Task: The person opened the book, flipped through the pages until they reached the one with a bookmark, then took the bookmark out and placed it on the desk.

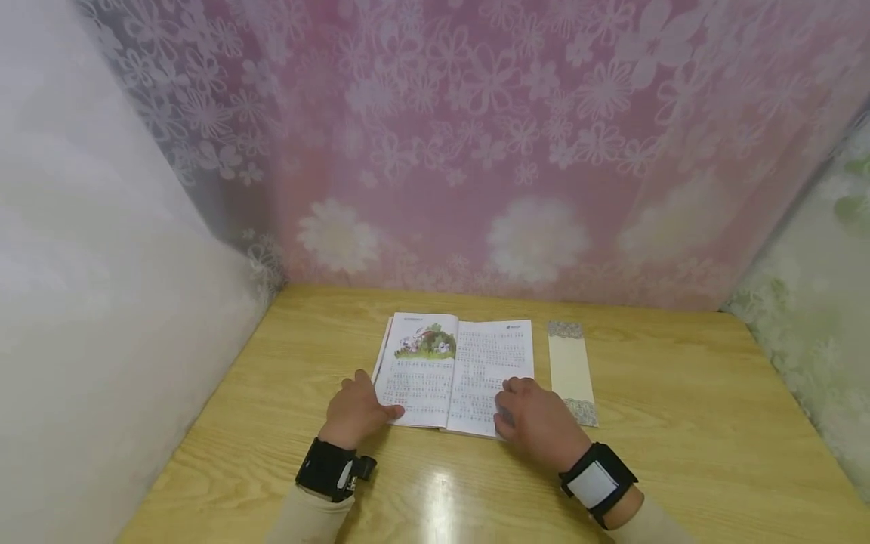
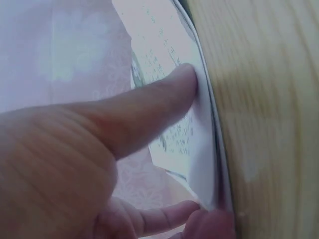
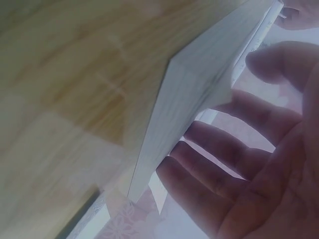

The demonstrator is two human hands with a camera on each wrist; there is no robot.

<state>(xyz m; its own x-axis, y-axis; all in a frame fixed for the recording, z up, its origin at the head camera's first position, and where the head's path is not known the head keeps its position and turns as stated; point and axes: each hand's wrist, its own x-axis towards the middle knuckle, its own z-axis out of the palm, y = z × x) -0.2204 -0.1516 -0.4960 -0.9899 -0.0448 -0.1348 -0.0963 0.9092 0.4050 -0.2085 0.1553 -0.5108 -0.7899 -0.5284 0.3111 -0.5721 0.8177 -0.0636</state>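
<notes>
A book (image 1: pixel 421 393) lies spread on the table, with a coloured picture at the top of its left page and printed text on both pages. At its left edge my left hand (image 1: pixel 356 412) holds it, the thumb (image 2: pixel 182 84) across the page and the fingers by the outer edge. Over the lower part of the right page (image 1: pixel 485 363) lies my right hand (image 1: pixel 540 423). In the right wrist view its loosely bent fingers (image 3: pixel 214 149) touch the page, and the thumb stands apart from them.
Just right of the book lies a cream card (image 1: pixel 571 366) with grey patterned ends. The wooden table (image 1: pixel 680 393) meets a pink flowered curtain (image 1: pixel 435 151) at the back. Pale walls or sheets stand on both sides.
</notes>
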